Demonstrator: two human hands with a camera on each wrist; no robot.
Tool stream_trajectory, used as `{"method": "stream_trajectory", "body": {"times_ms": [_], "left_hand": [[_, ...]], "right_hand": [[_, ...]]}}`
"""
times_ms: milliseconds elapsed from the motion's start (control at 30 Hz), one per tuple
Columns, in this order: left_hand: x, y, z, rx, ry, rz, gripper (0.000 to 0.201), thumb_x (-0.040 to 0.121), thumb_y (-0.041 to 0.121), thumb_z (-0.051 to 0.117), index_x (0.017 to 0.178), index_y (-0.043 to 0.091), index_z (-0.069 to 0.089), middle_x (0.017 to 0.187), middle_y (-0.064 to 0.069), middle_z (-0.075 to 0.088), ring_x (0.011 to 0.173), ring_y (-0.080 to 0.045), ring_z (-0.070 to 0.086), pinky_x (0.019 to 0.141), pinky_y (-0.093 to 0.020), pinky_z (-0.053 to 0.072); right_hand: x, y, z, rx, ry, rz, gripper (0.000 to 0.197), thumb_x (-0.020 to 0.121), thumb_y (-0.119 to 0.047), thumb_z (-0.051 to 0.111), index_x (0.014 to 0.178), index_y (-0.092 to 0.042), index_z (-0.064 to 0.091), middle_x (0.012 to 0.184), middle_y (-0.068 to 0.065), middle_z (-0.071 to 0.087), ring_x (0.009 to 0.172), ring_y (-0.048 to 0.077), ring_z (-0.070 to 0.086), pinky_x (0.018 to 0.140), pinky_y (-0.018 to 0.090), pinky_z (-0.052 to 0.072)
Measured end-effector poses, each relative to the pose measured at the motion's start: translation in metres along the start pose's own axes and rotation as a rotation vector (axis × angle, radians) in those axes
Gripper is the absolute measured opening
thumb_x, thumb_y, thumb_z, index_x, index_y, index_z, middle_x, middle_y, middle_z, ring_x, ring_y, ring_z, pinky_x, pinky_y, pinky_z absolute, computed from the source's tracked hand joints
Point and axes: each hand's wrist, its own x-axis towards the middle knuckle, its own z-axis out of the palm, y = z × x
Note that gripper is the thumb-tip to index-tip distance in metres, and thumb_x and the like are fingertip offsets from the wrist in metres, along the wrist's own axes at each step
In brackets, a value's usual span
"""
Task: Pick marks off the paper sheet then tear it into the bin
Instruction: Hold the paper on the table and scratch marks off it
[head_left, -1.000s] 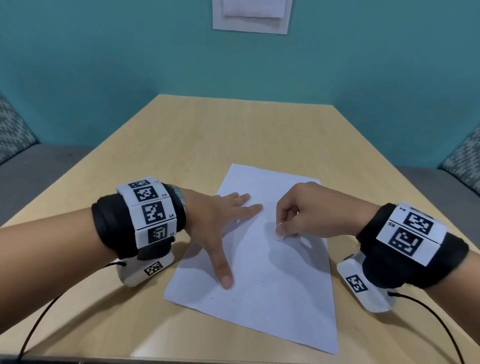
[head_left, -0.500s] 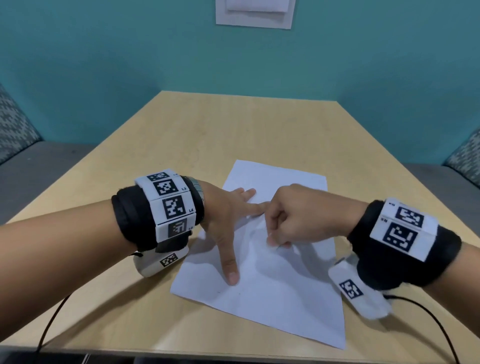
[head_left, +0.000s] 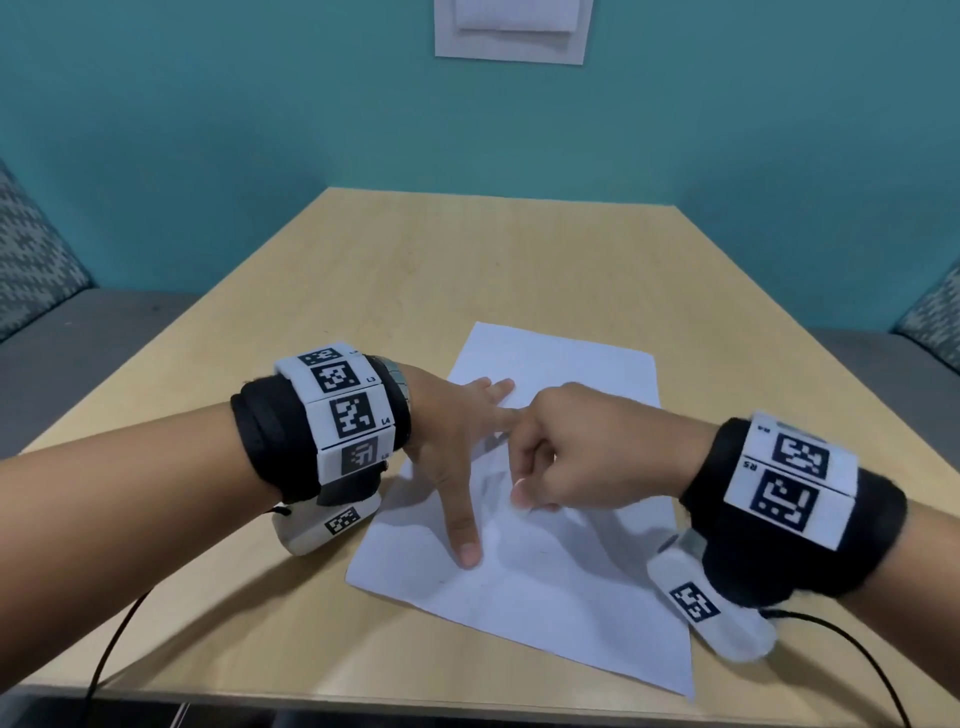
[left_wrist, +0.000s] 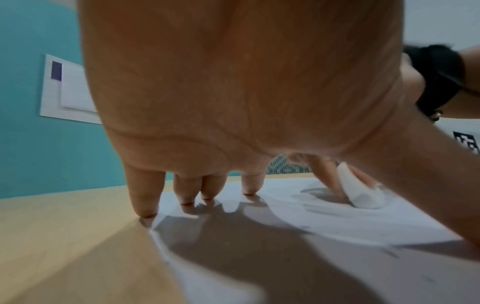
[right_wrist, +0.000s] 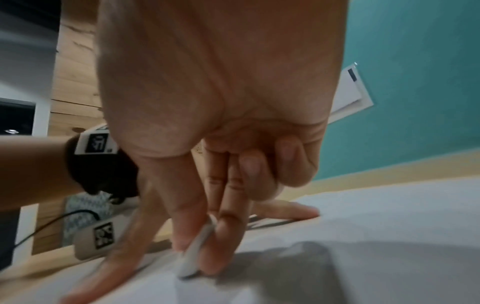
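The right hand (head_left: 566, 452) has slid leftward across the paper sheet (head_left: 566, 587), now touching the left hand (head_left: 452, 447); its fingers (right_wrist: 223, 242) pinch a small white eraser (left_wrist: 361, 195) against the page. Left fingers (left_wrist: 187, 191) stay spread, pinning the sheet flat on the surface (head_left: 415, 270). Rubbing's ongoing, I'd say; tearing comes later. No bin in sight.

left hand (left_wrist: 233, 92) fingertips (left_wrist: 145, 209) press the paper sheet (left_wrist: 337, 236) flat.
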Motion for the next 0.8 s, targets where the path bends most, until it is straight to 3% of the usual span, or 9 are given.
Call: {"method": "stream_trajectory", "body": {"times_ms": [133, 300, 400, 467, 633, 733, 800], "left_hand": [[0.003, -0.001, 0.001, -0.01, -0.006, -0.008, 0.15, 0.049, 0.063, 0.095, 0.152, 0.063, -0.014, 0.166, 0.015, -0.031, 0.151, -0.004, -0.027, 0.127, -0.052, 0.004], [0.004, 0.0, 0.001, -0.012, 0.001, -0.002, 0.149, 0.053, 0.058, 0.096, 0.155, 0.059, -0.011, 0.166, 0.013, -0.031, 0.152, -0.007, -0.027, 0.128, -0.047, 0.007], [0.005, -0.002, 0.001, -0.018, -0.011, -0.006, 0.153, 0.051, 0.059, 0.097, 0.154, 0.059, -0.016, 0.166, 0.014, -0.031, 0.151, -0.007, -0.028, 0.127, -0.046, 0.008], [0.005, -0.003, 0.001, -0.024, -0.015, -0.011, 0.155, 0.049, 0.06, 0.097, 0.152, 0.061, -0.019, 0.165, 0.015, -0.031, 0.151, -0.006, -0.028, 0.127, -0.048, 0.005], [0.007, -0.004, 0.002, -0.006, -0.017, -0.027, 0.156, 0.047, 0.061, 0.097, 0.153, 0.06, -0.019, 0.165, 0.015, -0.032, 0.151, -0.006, -0.029, 0.127, -0.051, 0.003], [0.003, -0.001, 0.001, -0.001, -0.019, -0.036, 0.155, 0.049, 0.061, 0.096, 0.152, 0.06, -0.02, 0.165, 0.018, -0.03, 0.151, -0.004, -0.027, 0.127, -0.051, 0.001], [0.0, 0.0, 0.0, -0.003, -0.025, -0.039, 0.153, 0.052, 0.06, 0.096, 0.152, 0.059, -0.02, 0.165, 0.019, -0.03, 0.151, -0.004, -0.028, 0.127, -0.051, -0.001]], "right_hand": [[0.002, 0.014, -0.01, -0.029, 0.094, 0.083, 0.015, 0.08, -0.026, 0.077, 0.07, -0.015, 0.077, 0.066, -0.002, 0.076, 0.064, 0.009, 0.063, 0.072, 0.035, 0.057], [-0.018, -0.004, 0.008, -0.005, -0.028, -0.064, 0.011, 0.086, -0.029, 0.075, 0.081, -0.021, 0.077, 0.062, -0.013, 0.065, 0.058, 0.0, 0.057, 0.06, 0.016, 0.047], [-0.017, 0.008, -0.004, -0.097, 0.035, 0.028, 0.013, 0.084, -0.032, 0.075, 0.08, -0.02, 0.078, 0.068, -0.01, 0.073, 0.067, 0.003, 0.062, 0.073, 0.029, 0.057], [-0.017, 0.016, -0.009, -0.095, 0.087, 0.069, 0.013, 0.082, -0.03, 0.076, 0.077, -0.018, 0.078, 0.069, -0.006, 0.075, 0.07, 0.008, 0.064, 0.075, 0.035, 0.059], [-0.031, -0.003, 0.008, -0.046, -0.043, -0.018, 0.012, 0.085, -0.03, 0.076, 0.081, -0.019, 0.077, 0.069, -0.01, 0.073, 0.06, 0.0, 0.059, 0.064, 0.02, 0.052], [-0.028, 0.014, -0.003, -0.086, 0.058, 0.081, 0.016, 0.081, -0.032, 0.075, 0.078, -0.016, 0.078, 0.07, -0.005, 0.077, 0.072, 0.009, 0.068, 0.077, 0.036, 0.061], [-0.028, 0.025, -0.007, -0.063, 0.095, 0.116, 0.017, 0.081, -0.032, 0.076, 0.075, -0.016, 0.077, 0.069, -0.004, 0.077, 0.075, 0.013, 0.07, 0.078, 0.039, 0.061]]}}
